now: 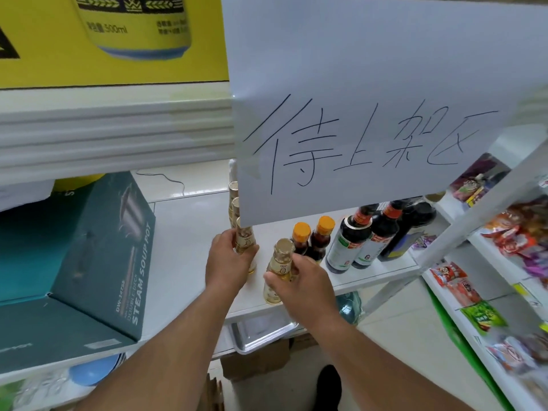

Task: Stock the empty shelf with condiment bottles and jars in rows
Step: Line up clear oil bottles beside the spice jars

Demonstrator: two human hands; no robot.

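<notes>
Gold-capped bottles (pixel 277 271) gripped; paper sign (pixel 370 114) hides shelf (pixel 370 274) rows.

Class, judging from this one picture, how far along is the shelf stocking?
Done: dark sauce bottles and orange-capped bottles stand in rows on the shelf, beside a line of gold-capped bottles. In hand: the left hand grips that line's front bottle; the right hand grips another gold-capped bottle. Left: bare shelf on the left.

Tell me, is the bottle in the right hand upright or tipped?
Upright: the gold-capped bottle in the right hand stands cap up, base on the shelf.
</notes>
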